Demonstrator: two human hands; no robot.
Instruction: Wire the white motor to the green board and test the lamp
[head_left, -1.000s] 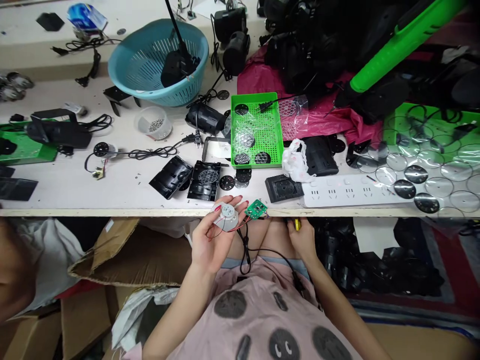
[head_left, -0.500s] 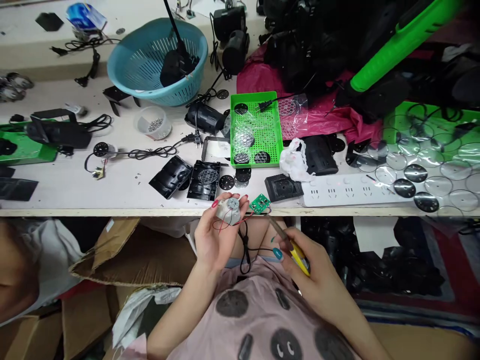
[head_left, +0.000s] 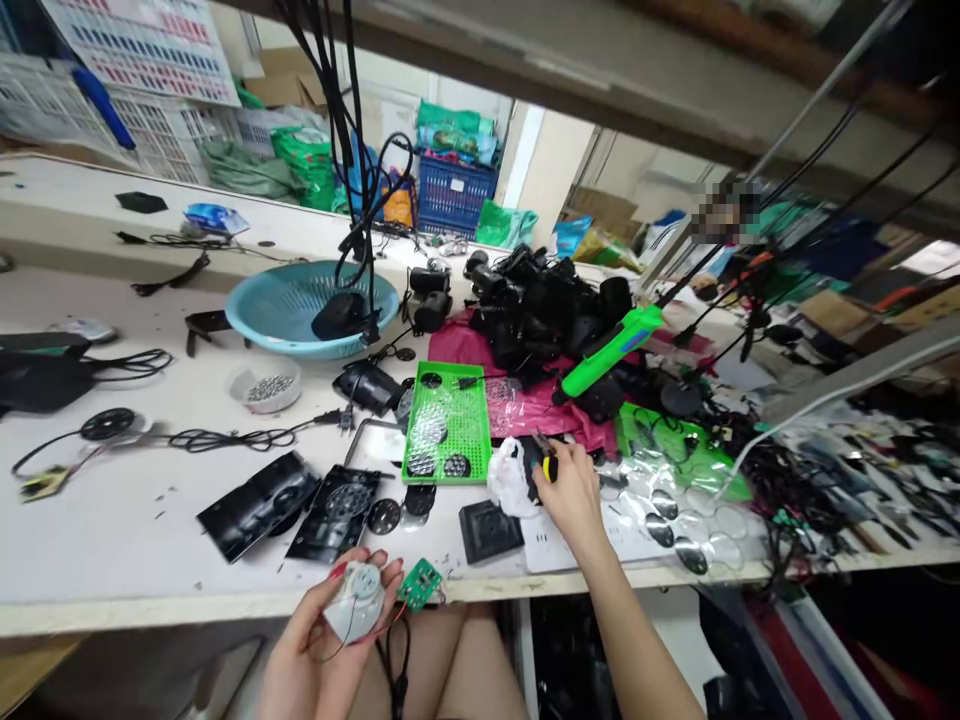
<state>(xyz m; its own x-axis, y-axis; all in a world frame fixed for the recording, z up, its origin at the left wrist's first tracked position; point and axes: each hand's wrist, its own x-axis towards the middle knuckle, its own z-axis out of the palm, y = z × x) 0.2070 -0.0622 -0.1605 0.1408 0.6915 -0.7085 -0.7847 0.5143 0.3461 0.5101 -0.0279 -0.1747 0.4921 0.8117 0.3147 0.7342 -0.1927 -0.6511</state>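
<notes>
My left hand (head_left: 319, 650) is at the table's front edge, holding a small white motor (head_left: 354, 603) with thin red wires. A green circuit board (head_left: 420, 584) hangs off it to the right, and a black cable drops from there. My right hand (head_left: 571, 492) is stretched out over the table, closed on a yellow-handled tool (head_left: 550, 466) beside a crumpled white plastic bag (head_left: 510, 479) and a black housing part. A white power strip (head_left: 551, 545) lies under my right wrist.
A green mesh tray (head_left: 448, 430) with perforated discs, a teal colander (head_left: 309, 310), a tub of screws (head_left: 265, 385), black housings (head_left: 259, 505), a green tool (head_left: 609, 350) on pink plastic, and clear lens discs (head_left: 675, 520) cover the white table (head_left: 90, 520).
The camera has tilted up to show the room. My right hand rose from my lap with the yellow-handled tool and reached out onto the table. My left hand kept the motor.
</notes>
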